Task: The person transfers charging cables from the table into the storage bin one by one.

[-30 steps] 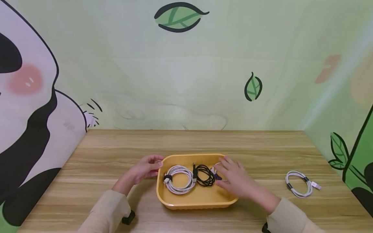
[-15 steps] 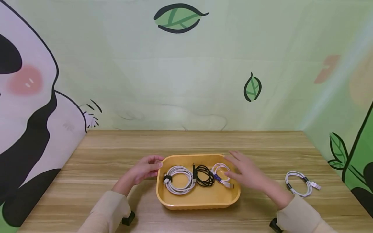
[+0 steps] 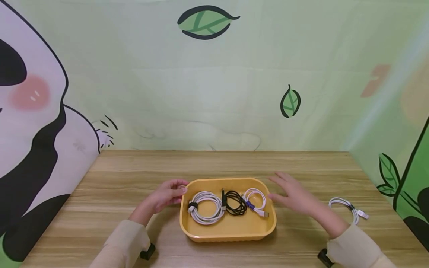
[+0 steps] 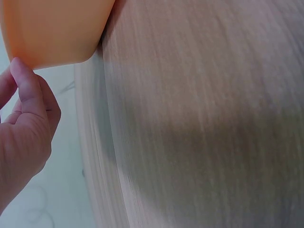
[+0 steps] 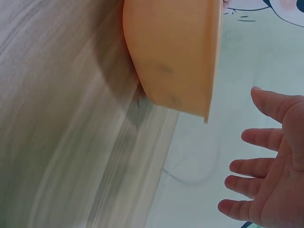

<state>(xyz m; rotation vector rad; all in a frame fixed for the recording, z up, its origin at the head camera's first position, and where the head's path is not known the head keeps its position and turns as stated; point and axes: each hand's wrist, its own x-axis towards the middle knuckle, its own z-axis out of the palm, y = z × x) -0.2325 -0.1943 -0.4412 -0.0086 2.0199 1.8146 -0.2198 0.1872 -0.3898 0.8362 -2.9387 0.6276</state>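
A yellow plastic basket [image 3: 231,238] holds three coiled cables. On its left lies a thick white cable [image 3: 201,222] with a black tie. A black cable [image 3: 246,208] is in the middle, and a thin white cable [image 3: 264,199] with a purple tie is at right. My left hand [image 3: 165,195] holds the basket's left rim near the far corner, thumb tip at the edge in the left wrist view. Beyond the right rim, my right hand [image 3: 296,195] hovers with fingers spread and nothing in it; the right wrist view shows a gap between it and the basket.
Another coiled white cable [image 3: 354,214] with black ties lies on the wooden table [image 3: 134,167] at right, partly hidden behind the right forearm. A printed backdrop [image 3: 207,93] with leaves and a panda rises behind the table.
My right hand has moved out of the basket to the right, past its rim, uncovering the thin white cable with the purple tie. The left hand and the basket stay in place.
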